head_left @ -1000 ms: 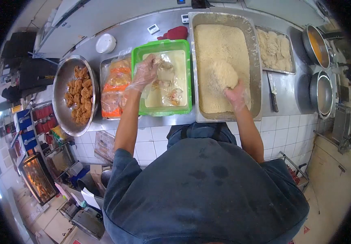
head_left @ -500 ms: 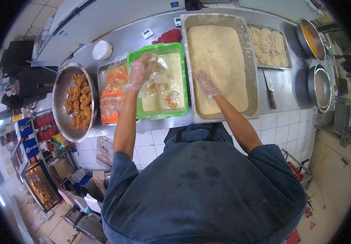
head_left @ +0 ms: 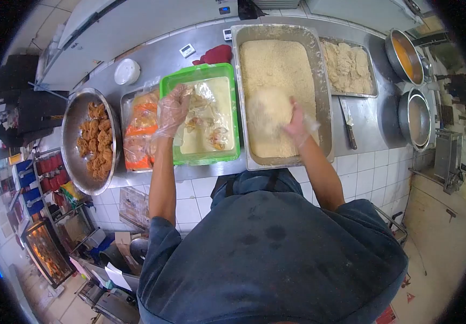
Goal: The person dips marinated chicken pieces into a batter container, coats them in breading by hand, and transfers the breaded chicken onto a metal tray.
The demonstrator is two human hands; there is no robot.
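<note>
My left hand, in a clear plastic glove, is closed over the left side of the green tub. A pale piece shows at its fingertips, too small to make out. Pale liquid with several coated pieces fills the tub. My gloved right hand is over the large metal pan of breadcrumb-like flour, its fingers spread. Left of it, a blurred mound of flour appears to be in motion; nothing is seen gripped.
Fried pieces fill a steel bowl at far left, beside orange-and-clear bags. A tray of coated pieces, a knife and metal bowls are on the right. Behind are a red cloth and a timer.
My right hand has moved from the pan's left side to its right, and flour is now blurred beside it. My left hand remains at the green tub. The whole view has shifted slightly.
</note>
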